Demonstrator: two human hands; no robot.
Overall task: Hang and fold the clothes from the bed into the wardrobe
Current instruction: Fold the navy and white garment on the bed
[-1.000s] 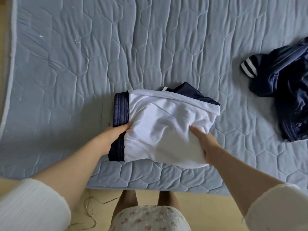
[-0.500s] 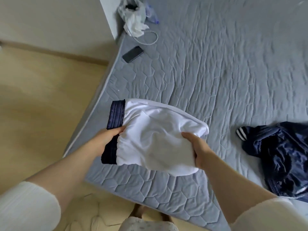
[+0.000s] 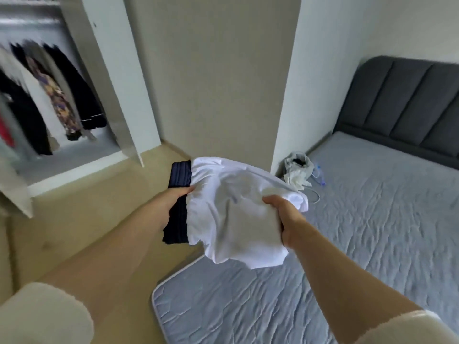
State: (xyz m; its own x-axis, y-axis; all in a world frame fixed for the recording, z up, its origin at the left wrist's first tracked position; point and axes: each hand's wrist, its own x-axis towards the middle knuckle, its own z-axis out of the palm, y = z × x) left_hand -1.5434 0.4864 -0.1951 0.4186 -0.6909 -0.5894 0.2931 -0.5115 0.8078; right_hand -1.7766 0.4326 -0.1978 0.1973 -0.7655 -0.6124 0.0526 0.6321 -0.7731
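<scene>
I carry a folded white and navy garment (image 3: pixel 231 209) in the air, over the floor by the corner of the bed (image 3: pixel 372 232). My left hand (image 3: pixel 173 202) grips its left side where the navy ribbed band shows. On the right edge, my right hand (image 3: pixel 283 214) has its fingers curled round the white cloth. The open wardrobe (image 3: pixel 82 167) stands at the upper left, with several dark and patterned clothes (image 3: pixel 47 95) hanging inside.
A grey padded headboard (image 3: pixel 407 105) stands at the right. A crumpled white bag (image 3: pixel 298 170) and a cable lie on the mattress by the white wall pillar (image 3: pixel 288 95). The open wardrobe door (image 3: pixel 116 78) juts out over the beige floor (image 3: pixel 82 219).
I lifted the folded garment off the bed and turned left. The wardrobe has come into view; the dark navy clothes on the bed have left it.
</scene>
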